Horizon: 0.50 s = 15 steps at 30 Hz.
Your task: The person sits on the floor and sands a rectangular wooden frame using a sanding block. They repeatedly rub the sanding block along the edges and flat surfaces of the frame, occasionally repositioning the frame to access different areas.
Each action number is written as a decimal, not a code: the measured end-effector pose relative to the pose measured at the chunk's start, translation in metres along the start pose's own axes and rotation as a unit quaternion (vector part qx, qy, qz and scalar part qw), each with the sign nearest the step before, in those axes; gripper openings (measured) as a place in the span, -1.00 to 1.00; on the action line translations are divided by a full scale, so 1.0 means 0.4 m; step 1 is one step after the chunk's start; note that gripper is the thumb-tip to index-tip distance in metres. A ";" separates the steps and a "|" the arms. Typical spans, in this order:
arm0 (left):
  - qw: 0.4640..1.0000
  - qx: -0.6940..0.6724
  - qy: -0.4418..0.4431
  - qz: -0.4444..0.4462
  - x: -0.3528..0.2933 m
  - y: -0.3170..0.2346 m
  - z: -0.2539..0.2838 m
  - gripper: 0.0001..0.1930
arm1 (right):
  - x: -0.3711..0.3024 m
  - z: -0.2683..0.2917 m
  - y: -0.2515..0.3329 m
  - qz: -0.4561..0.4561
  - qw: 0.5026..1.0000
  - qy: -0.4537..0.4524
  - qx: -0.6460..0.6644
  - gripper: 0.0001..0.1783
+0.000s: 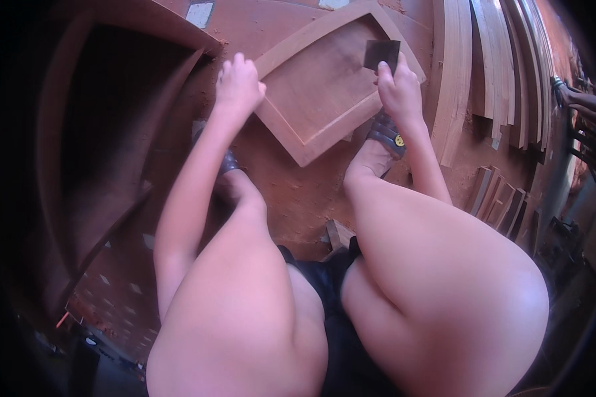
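a reddish, dusty floor (pixel 301 202) spreads under everything, with long wooden boards (pixel 453 86) side by side at 2 o'clock, shorter wood offcuts (pixel 490 195) at 3 o'clock, and a big dark wooden piece (pixel 99 132) with a hollow interior at 10 o'clock. the framed wooden panel (pixel 324 86) lies just past 12 o'clock, set at a slant, its lower corner pointing toward 6 o'clock, between and beyond the person's sandalled feet. at 11 o'clock the left hand (pixel 240 83) is at the panel's left corner with its fingers curled; i cannot tell whether they clamp the frame or only rest against it. at 1 o'clock the right hand (pixel 397 86) is closed on a thin, dark square plate (pixel 381 53), thumb pressed to its face, held over the panel's right side; whether the plate touches the wood i cannot tell.
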<state>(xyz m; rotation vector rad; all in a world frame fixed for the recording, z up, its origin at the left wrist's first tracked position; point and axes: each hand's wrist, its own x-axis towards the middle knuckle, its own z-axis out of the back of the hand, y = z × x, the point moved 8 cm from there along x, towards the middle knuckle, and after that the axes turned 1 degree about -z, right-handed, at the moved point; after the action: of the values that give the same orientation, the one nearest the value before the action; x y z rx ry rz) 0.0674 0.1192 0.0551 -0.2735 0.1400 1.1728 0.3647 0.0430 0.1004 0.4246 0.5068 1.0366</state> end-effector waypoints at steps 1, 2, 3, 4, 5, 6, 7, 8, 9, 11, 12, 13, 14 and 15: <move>1.000 -0.008 0.012 0.015 -0.028 0.013 -0.007 -0.61 | -0.006 -0.003 -0.006 -0.005 1.000 -0.012 0.022 -0.53; 0.999 -0.019 0.029 0.039 -0.073 0.032 -0.015 -0.58 | -0.018 -0.007 -0.009 -0.008 0.999 -0.018 0.040 -0.54; 0.997 -0.034 0.042 0.055 -0.106 0.034 -0.021 -0.55 | -0.022 0.007 -0.024 -0.013 0.998 -0.031 0.052 -0.56; 0.995 -0.050 0.055 0.071 -0.134 0.030 -0.031 -0.51 | -0.018 -0.009 -0.077 -0.007 0.992 -0.046 0.121 -0.58; 0.991 -0.065 0.077 0.085 -0.171 0.034 -0.044 -0.49 | -0.016 -0.027 -0.073 0.000 0.985 -0.038 0.166 -0.58; 0.987 -0.080 0.100 0.093 -0.203 0.032 -0.066 -0.46 | -0.019 -0.039 -0.069 0.003 0.977 -0.032 0.209 -0.58; 0.983 -0.096 0.122 0.100 -0.229 0.031 -0.084 -0.43 | -0.019 -0.048 -0.064 0.006 0.967 -0.027 0.252 -0.57; 0.981 -0.096 0.129 0.108 -0.241 0.030 -0.084 -0.43 | -0.010 -0.045 -0.050 0.008 0.971 -0.023 0.239 -0.58; 0.979 -0.096 0.135 0.116 -0.251 0.025 -0.084 -0.42 | 0.003 -0.037 -0.033 0.010 0.974 -0.019 0.226 -0.58; 0.974 -0.102 0.158 0.131 -0.267 0.027 -0.082 -0.42 | 0.033 -0.048 -0.024 -0.013 0.980 0.004 0.199 -0.57; 0.969 -0.107 0.174 0.138 -0.275 0.034 -0.083 -0.42 | 0.049 -0.063 -0.026 -0.039 0.982 0.023 0.186 -0.55; 0.964 -0.112 0.190 0.146 -0.280 0.039 -0.085 -0.42 | 0.061 -0.082 -0.028 -0.065 0.982 0.043 0.173 -0.53; 0.968 -0.098 0.182 0.140 -0.275 0.035 -0.082 -0.41 | 0.064 -0.094 -0.030 -0.080 0.979 0.043 0.185 -0.55; 0.971 -0.095 0.172 0.139 -0.282 0.039 -0.077 -0.41 | 0.056 -0.093 -0.015 -0.095 0.975 0.041 0.197 -0.56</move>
<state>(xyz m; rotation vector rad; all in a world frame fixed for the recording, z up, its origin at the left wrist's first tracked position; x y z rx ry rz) 0.0108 0.0159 0.0515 -0.6431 0.3816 1.4113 0.3565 0.0638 0.0625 0.6720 0.8178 0.7686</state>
